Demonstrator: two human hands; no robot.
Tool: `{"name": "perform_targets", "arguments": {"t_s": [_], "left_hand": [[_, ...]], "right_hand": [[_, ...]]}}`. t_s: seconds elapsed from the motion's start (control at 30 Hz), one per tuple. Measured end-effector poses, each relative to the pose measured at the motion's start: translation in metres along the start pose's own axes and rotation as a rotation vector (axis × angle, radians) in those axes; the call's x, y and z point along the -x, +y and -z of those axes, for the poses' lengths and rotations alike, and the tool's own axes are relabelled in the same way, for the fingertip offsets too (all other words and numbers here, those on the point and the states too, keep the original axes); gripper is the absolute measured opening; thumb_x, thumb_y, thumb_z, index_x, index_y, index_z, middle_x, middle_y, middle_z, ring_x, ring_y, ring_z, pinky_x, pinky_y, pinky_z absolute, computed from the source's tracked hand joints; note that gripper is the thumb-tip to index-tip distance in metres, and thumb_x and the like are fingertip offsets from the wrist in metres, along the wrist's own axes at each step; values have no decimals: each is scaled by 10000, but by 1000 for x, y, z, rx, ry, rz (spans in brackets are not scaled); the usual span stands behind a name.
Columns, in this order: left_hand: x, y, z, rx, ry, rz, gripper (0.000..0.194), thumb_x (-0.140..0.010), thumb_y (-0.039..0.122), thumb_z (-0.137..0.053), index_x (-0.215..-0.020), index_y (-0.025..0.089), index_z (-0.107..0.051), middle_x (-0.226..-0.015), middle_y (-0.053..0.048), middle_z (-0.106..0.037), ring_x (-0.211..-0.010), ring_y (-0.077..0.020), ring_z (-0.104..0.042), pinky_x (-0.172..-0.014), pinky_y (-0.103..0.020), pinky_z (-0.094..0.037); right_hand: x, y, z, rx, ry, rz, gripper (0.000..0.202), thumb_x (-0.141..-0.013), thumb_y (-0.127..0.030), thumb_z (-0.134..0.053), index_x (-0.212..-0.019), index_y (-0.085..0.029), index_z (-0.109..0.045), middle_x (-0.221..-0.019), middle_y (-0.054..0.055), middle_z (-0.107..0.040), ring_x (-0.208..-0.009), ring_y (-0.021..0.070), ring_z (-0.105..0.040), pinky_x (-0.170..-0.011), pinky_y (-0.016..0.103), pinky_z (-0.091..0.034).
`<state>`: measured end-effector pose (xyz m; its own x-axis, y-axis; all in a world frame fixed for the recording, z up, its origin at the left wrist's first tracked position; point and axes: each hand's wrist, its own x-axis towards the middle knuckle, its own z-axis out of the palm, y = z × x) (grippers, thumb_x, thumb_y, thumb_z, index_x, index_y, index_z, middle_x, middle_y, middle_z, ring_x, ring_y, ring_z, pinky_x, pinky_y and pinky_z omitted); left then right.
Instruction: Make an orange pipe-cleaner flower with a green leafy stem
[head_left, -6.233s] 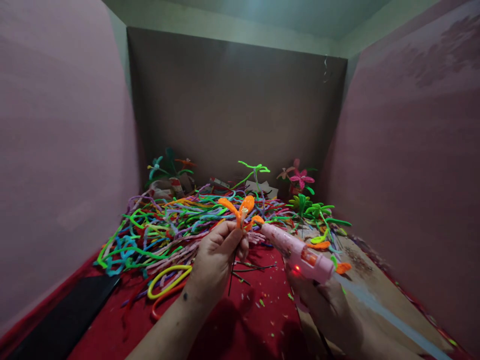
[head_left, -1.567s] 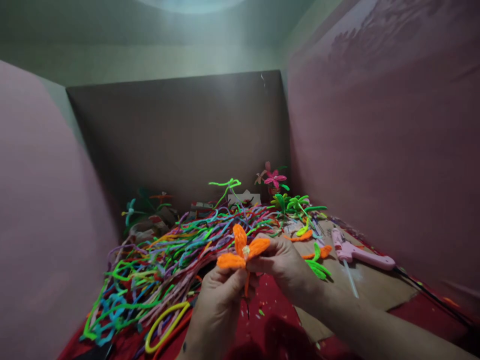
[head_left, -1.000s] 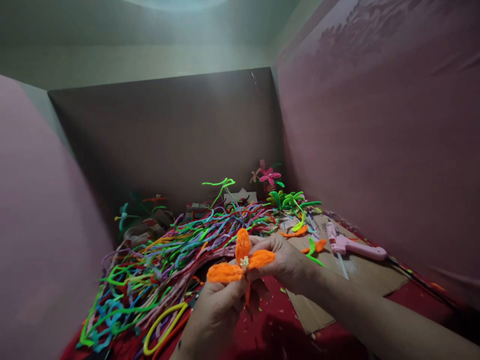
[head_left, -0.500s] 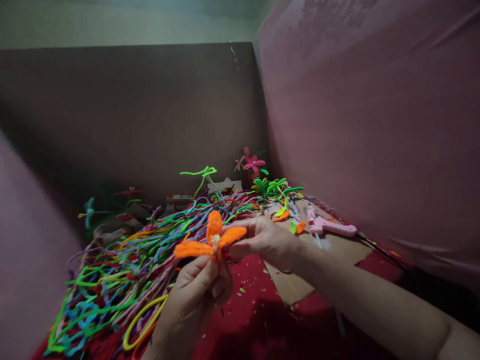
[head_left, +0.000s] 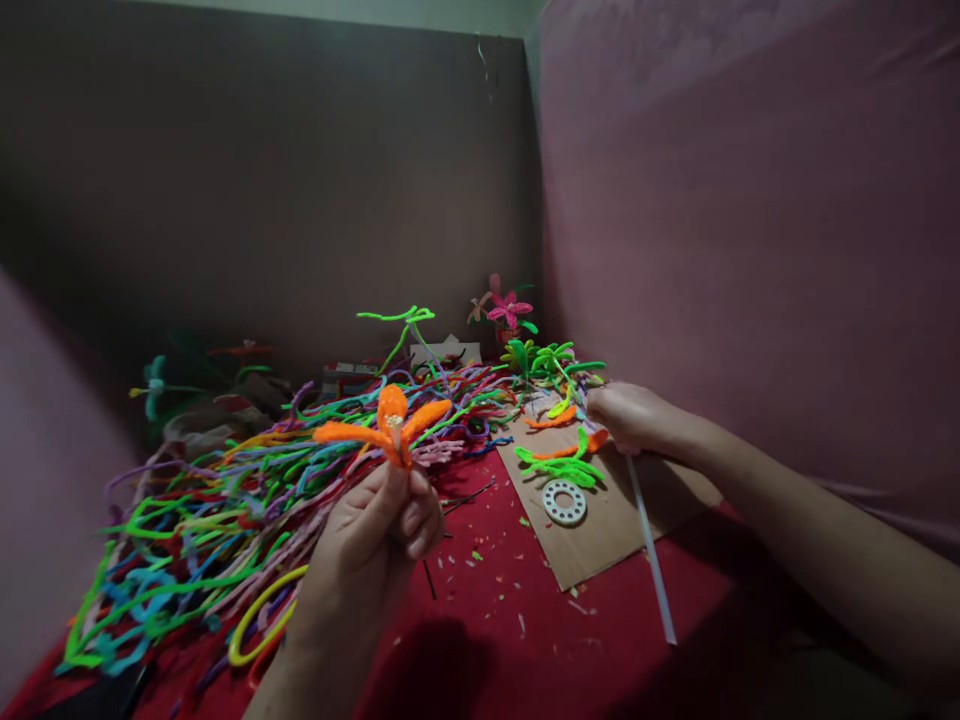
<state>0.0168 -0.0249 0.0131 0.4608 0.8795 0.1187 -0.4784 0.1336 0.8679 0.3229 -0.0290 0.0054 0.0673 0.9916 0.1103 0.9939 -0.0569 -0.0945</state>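
An orange pipe-cleaner flower [head_left: 392, 405] with a pale centre is upright in my left hand [head_left: 386, 515], whose thumb and fingers pinch it just under the petals. Over on the right, my right hand [head_left: 637, 412] is closed around the glue gun, covering most of its pink body. A long translucent glue stick [head_left: 651, 550] slants out below that hand. Close to it on the cardboard [head_left: 577, 560] lie green pipe-cleaner leaves [head_left: 562, 468], orange petal pieces [head_left: 551, 420] and a white ring with holes [head_left: 564, 516].
A heap of colourful pipe cleaners [head_left: 247, 500] spreads over the left of the red cloth [head_left: 480, 610]. Finished pink flowers [head_left: 510, 308] stand at the back, beside a bunch of green leaves [head_left: 551, 358]. A dark panel [head_left: 285, 180] and a pink wall covering [head_left: 735, 250] enclose the area.
My right hand has left the orange flower and moved right onto the glue gun. The flower stays in my left hand, slightly further left. The view has tilted down, uncovering the white ring.
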Motion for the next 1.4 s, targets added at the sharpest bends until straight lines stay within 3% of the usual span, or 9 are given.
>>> {"name": "perform_targets", "arguments": {"t_s": [0.23, 0.47, 0.63, 0.8, 0.9, 1.0, 1.07, 1.23, 1.4], "left_hand": [[-1, -3, 2, -13, -33, 6, 217, -792, 319, -599, -686, 131, -583, -479, 55, -383, -404, -36, -360, -422, -188, -242], [-1, -4, 4, -19, -43, -7, 199, -793, 299, -598, -692, 129, -590, -485, 53, -385, -408, -38, -359, -414, -185, -244], [-2, -4, 4, -30, -37, -4, 215, -811, 308, -574, -692, 130, -589, -484, 53, -384, -414, -40, -358, -418, -187, -250], [-3, -4, 5, -29, -37, -5, 213, -800, 316, -589, -694, 131, -593, -487, 52, -390, -414, -40, -358, -419, -189, -250], [-2, -5, 5, -33, -34, -11, 215, -797, 312, -593, -686, 128, -597, -492, 48, -392, -420, -43, -363, -418, -189, -255], [-1, -5, 5, -24, -21, -11, 213, -786, 313, -606, -687, 125, -600, -490, 48, -394, -420, -43, -363, -416, -185, -261], [-1, -5, 5, -8, -16, -3, 204, -786, 307, -605, -693, 126, -601, -488, 47, -398, -417, -43, -363, -415, -182, -263], [-4, -5, 5, 57, 1, 6, 183, -796, 284, -592, -710, 125, -616, -510, 33, -438, -444, -52, -398, -436, -179, -315], [-4, -12, 1, 123, 70, -1, 170, -752, 285, -644, -683, 130, -632, -756, -53, -615, -714, -146, -570, -621, -251, -460]], "right_hand": [[3, -3, -11, 134, 0, 168, 141, -708, -130, -539, -714, -170, -674, -735, 108, -657, -714, 206, -569, -556, 280, -252], [-9, 3, -11, 198, 55, 80, 241, -770, -139, -498, -950, -165, -656, -866, 126, -675, -788, 223, -595, -585, 266, -290], [-9, 4, -12, 209, -16, 98, 127, -729, -187, -552, -705, -158, -673, -644, 86, -651, -576, 176, -570, -511, 252, -273], [-5, 3, -20, 211, 36, 207, 47, -670, -199, -630, -690, -176, -665, -719, 83, -660, -701, 199, -583, -571, 259, -309], [-7, 5, -19, 211, 160, 171, 131, -693, -168, -614, -814, -177, -662, -784, 86, -660, -757, 212, -580, -615, 266, -337], [-10, 5, -16, 219, 329, 88, 238, -802, -148, -504, -1015, -144, -611, -929, 125, -635, -839, 230, -564, -678, 291, -361], [-12, 6, -15, 209, 462, 75, 266, -852, -125, -429, -1060, -136, -594, -922, 121, -622, -807, 211, -563, -676, 286, -375], [-13, 6, -18, -13, 846, 238, 206, -854, -124, -446, -935, -128, -635, -833, 87, -598, -698, 159, -568, -613, 241, -429], [7, -32, -8, -359, 989, 381, 145, -818, -81, -498, -870, -159, -609, -823, 58, -587, -758, 148, -582, -673, 252, -475]]}}
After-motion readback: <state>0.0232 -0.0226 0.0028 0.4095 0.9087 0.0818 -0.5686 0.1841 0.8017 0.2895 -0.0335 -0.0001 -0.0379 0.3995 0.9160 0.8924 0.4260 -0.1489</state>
